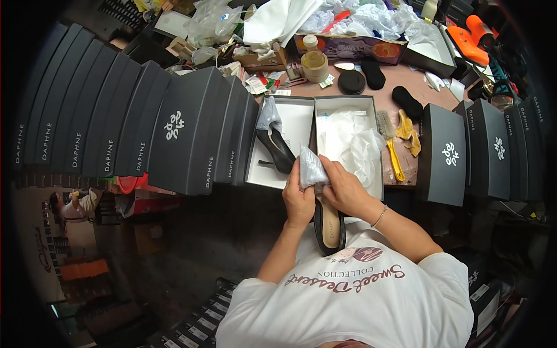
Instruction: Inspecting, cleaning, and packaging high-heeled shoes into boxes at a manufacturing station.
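Head view: L hand pinches the left side of the silver-grey wrap at the toe of the held shoe, R hand pinches its right side; fingertips pressed in, neither hand spread. Held shoe is black w/ a beige insole, toe pointing far, heel end near the person's white shirt, just nr side of the open box. Some fingers hidden under the wrap, can't tell exactly how they sit.

Step in hand looks like fitting wrap round the toe. Next move prob. calls for both hands pressing the wrap snug w/o it slipping or tearing. The other shoe, toe wrapped alike, lies on its side in the left half of the box; right half has loose white paper.

Desk is reddish-brown & crowded. Right of the box: brush w/ yellow handle, tan cloth. Far: round black pad, jar, fruit-print carton heaped w/ white plastic. Dark shoeboxes line up on the left, more boxes on the right.

Room: dim floor at left; another person in the bg at far left, too small for detail.
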The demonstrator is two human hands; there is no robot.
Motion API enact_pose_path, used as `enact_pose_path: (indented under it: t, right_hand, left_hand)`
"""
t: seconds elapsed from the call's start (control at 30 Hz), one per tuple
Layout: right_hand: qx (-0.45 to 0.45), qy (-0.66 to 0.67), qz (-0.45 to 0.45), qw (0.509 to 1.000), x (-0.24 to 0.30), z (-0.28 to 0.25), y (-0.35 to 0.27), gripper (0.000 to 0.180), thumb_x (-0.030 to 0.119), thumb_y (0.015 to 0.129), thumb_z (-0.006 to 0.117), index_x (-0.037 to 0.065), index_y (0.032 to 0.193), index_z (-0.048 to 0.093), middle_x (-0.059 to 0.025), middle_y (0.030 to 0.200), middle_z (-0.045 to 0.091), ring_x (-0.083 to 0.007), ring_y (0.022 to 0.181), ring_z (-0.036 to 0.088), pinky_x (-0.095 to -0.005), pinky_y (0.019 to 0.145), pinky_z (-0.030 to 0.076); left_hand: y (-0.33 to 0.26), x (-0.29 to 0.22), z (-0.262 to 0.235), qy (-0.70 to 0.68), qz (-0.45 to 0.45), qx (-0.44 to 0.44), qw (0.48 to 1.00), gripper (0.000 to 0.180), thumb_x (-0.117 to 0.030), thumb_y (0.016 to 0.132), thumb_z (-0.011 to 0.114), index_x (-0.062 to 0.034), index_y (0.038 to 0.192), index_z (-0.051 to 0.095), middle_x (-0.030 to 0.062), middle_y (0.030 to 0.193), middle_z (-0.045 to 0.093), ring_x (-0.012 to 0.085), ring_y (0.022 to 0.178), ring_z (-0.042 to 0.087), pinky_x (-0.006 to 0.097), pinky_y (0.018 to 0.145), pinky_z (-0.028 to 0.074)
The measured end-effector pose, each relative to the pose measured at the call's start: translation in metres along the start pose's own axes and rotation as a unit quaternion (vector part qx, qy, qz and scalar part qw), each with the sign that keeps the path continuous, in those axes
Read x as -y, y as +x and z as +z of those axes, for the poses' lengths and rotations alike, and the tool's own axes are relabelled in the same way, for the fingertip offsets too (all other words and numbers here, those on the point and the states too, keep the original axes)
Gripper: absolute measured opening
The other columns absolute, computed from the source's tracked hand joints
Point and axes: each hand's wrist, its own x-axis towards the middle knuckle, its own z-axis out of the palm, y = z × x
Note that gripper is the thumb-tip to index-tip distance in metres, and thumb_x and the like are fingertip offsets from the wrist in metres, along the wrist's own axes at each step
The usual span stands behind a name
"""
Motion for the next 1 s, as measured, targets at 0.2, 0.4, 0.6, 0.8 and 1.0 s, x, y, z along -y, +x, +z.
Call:
enact_pose_path:
  t: [0.2,0.4,0.6,0.8,1.0]
  right_hand:
    - [-0.046,0.035,-0.022,0.998,-0.001,0.001,-0.009,0.068,0.004,0.078,0.057,-0.002,0.139,0.028,-0.0233,0.11,0.048,-0.0406,0.087,0.058,-0.0436,0.074,0.051]
    - [-0.06,0.083,-0.009,0.995,0.009,0.0,-0.013,0.073,0.005,0.08,0.056,-0.002,0.144,0.021,-0.0229,0.125,0.046,-0.0342,0.104,0.057,-0.0353,0.086,0.048]
    - [-0.024,0.505,0.28,0.816,-0.006,0.01,-0.029,0.079,0.005,0.084,0.053,0.007,0.151,0.012,-0.0141,0.127,0.048,-0.0153,0.102,0.052,-0.0253,0.087,0.043]
    - [-0.13,0.591,0.286,0.743,-0.083,-0.029,0.036,0.055,0.006,0.086,0.051,0.011,0.137,0.032,-0.0078,0.107,0.054,-0.0167,0.092,0.058,-0.0309,0.075,0.052]
    - [-0.088,0.427,0.382,0.815,-0.114,0.005,0.042,0.085,0.02,0.084,0.062,0.007,0.148,0.008,-0.0113,0.109,0.05,-0.0187,0.092,0.054,-0.0315,0.07,0.049]
  left_hand:
    - [0.01,-0.043,-0.013,0.062,0.03,0.077,0.995,0.087,0.002,0.072,0.063,-0.0014,0.147,0.019,0.0277,0.132,0.046,0.0398,0.121,0.05,0.04,0.099,0.042]
    - [0.017,-0.02,-0.005,0.047,0.058,0.02,0.997,0.082,0.005,0.071,0.062,-0.0025,0.145,0.027,0.0245,0.132,0.05,0.0349,0.119,0.054,0.037,0.097,0.044]
    - [0.051,-0.022,-0.011,-0.091,-0.002,0.142,0.986,0.091,-0.003,0.077,0.069,-0.004,0.15,0.013,0.0227,0.149,0.027,0.0345,0.135,0.034,0.039,0.104,0.036]
    - [0.091,0.038,-0.031,0.052,-0.067,-0.069,0.994,0.091,-0.031,0.083,0.071,0.0043,0.146,0.015,0.0285,0.149,0.018,0.0398,0.139,0.02,0.044,0.113,0.02]
    - [0.096,0.108,-0.004,0.217,-0.036,-0.105,0.97,0.079,-0.011,0.074,0.065,0.0019,0.143,0.027,0.0298,0.143,0.027,0.0452,0.132,0.03,0.046,0.11,0.027]
